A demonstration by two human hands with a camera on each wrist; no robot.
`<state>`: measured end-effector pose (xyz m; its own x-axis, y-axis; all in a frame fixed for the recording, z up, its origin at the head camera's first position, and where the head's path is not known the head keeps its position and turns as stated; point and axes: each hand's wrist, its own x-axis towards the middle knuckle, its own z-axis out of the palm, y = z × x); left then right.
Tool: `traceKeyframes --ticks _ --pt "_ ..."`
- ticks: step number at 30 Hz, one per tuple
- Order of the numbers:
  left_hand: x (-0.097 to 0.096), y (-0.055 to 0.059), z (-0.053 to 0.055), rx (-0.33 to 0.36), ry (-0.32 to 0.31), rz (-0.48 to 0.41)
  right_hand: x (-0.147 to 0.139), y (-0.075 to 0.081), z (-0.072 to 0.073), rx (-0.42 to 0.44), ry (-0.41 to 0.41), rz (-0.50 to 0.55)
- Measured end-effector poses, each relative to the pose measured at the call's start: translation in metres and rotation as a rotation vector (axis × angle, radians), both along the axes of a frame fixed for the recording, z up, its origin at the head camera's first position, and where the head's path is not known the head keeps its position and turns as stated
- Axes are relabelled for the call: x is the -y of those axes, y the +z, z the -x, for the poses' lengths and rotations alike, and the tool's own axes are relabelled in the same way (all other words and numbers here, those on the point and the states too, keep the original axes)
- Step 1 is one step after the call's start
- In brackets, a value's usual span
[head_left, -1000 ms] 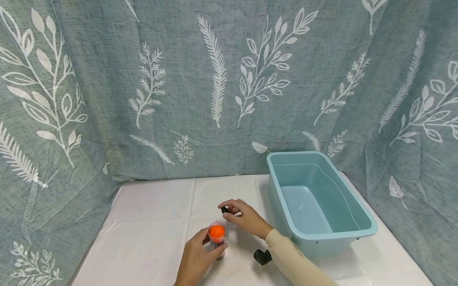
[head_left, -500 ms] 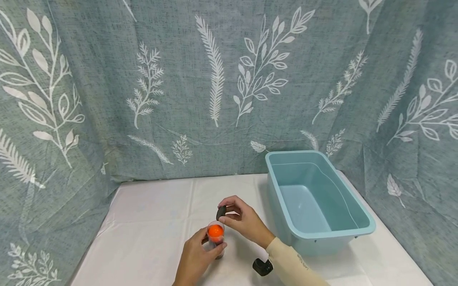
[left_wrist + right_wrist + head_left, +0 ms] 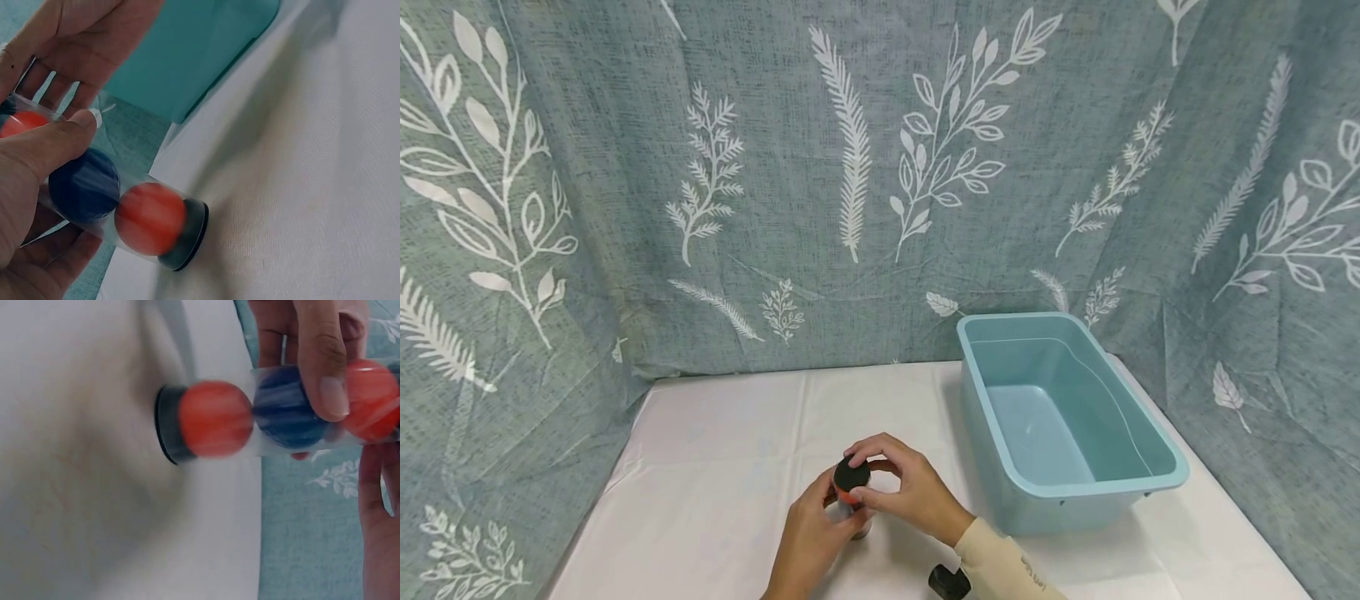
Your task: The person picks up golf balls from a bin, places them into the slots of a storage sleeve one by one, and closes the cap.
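Note:
My left hand [image 3: 812, 533] grips a clear tube [image 3: 129, 187] that stands upright on the white cloth. Inside it an orange ball [image 3: 151, 219] lies lowest, a blue ball [image 3: 84, 185] comes above, and another orange ball [image 3: 372, 400] is near the top. A black base [image 3: 187, 237] closes the bottom end. With thumb and fingers my right hand [image 3: 917, 492] holds a round black cap [image 3: 852, 473] at the tube's top opening. Whether the cap is fully seated cannot be told, since fingers partly cover it.
A light blue plastic tub [image 3: 988, 417] stands to the right on the white-covered table [image 3: 722, 450]. A small black device [image 3: 949, 582] shows beside the right sleeve. Grey-green leaf-patterned cloth [image 3: 760, 167] hangs around the back and sides.
My right hand has tilted the black cap flat and brought it down over the tube's opening, covering the orange ball from above. My left hand has kept its grip on the tube.

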<state>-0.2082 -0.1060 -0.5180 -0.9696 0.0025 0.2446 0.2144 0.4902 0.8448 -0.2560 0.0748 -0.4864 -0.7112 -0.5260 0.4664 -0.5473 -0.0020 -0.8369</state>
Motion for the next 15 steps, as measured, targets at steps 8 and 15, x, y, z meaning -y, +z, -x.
traceKeyframes --ticks 8,15 --pt "0.003 0.006 -0.005 0.018 -0.017 -0.049 0.000 -0.007 -0.003 -0.008 -0.021 0.037" --pt "0.014 0.015 -0.009 -0.062 -0.138 -0.137 0.002 -0.012 -0.005 0.022 -0.029 0.035"
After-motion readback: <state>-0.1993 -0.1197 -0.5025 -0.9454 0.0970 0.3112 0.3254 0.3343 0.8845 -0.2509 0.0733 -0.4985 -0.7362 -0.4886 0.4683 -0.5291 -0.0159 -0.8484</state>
